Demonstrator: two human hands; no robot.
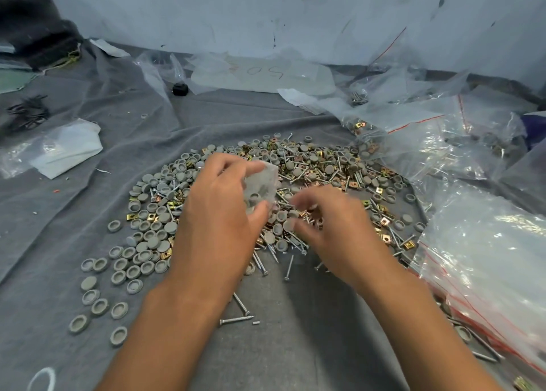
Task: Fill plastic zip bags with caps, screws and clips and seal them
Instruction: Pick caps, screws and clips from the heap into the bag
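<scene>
A small clear zip bag (261,188) sits in the left hand (220,210), pinched between thumb and curled fingers and held just above the heap of parts; at least one grey cap shows through its plastic. Just to the right of that hand, the right hand (331,228) hovers low over the heap with its fingers bent downward, but they are blurred, so I cannot tell whether they pinch anything.

Under and around both hands lies the mixed heap: round grey caps (147,237) spread mostly to the left of the left hand, brass-coloured square clips (384,221) scattered through the middle and to the right of the right hand, and silver screws (267,257) below the fingers, a few loose ones (239,319) lying near the wrists.

All of it rests on a wrinkled grey cloth (88,207). Right of the right hand is a pile of clear bags with red zip lines (487,257), some holding parts. Beyond the hands, more crumpled plastic (260,74) lies against a pale wall (266,12).
</scene>
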